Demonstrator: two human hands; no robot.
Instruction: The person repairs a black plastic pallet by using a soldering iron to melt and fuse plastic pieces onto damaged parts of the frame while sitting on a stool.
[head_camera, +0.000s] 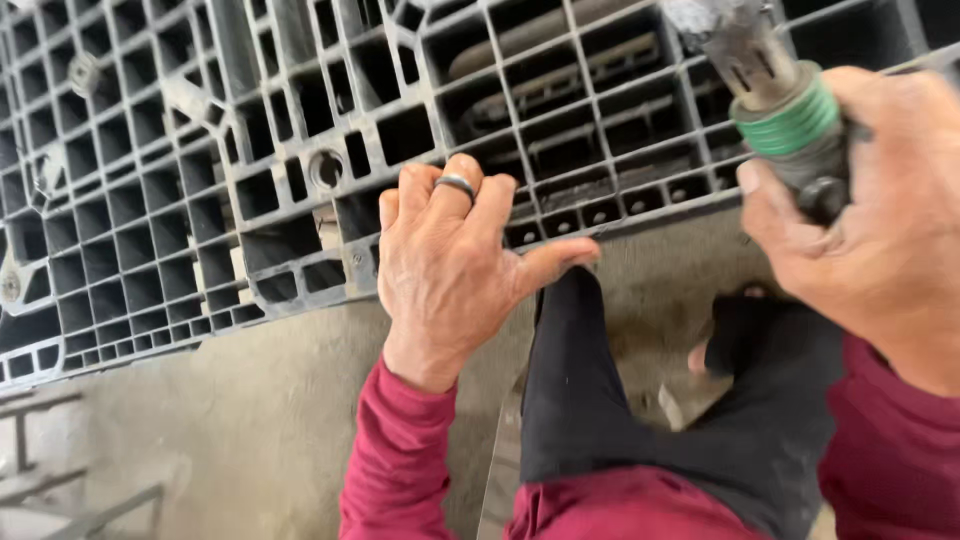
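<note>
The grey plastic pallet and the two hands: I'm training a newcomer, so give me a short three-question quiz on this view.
1. True or false: the left hand rests against the edge of the grey plastic pallet.
2. Which hand holds the tool with the green-wrapped neck? A left, B right, C neither.
3. What does the left hand wear on one finger?

Key: 1 true. 2 B, the right hand grips it. 3 A dark ring.
</note>
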